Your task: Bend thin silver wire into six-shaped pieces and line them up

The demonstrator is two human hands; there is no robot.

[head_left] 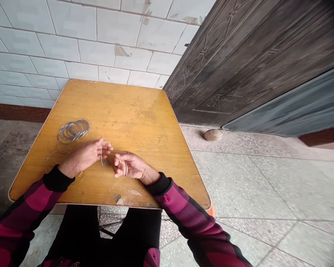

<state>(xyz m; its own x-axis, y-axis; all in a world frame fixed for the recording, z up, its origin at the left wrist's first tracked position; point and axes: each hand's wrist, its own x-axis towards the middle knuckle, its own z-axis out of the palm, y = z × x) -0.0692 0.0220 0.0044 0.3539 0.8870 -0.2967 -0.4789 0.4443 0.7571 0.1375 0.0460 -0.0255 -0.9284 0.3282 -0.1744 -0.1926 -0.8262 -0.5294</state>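
A thin wire is in my hands above the front left part of the wooden table. My left hand holds it near the fingertips, fingers fairly straight, and one length bends down in front of them. Another short stretch runs across to my right hand, which pinches it between thumb and forefinger with the other fingers curled. Just beyond my left hand lies a coil of silvery wire. Loose thin strands spread on the tabletop around my left wrist, partly hidden by it.
White wall tiles stand behind the table. To the right are a dark carved wooden panel and a round stone-like object on the tiled floor. My legs are under the table's front edge.
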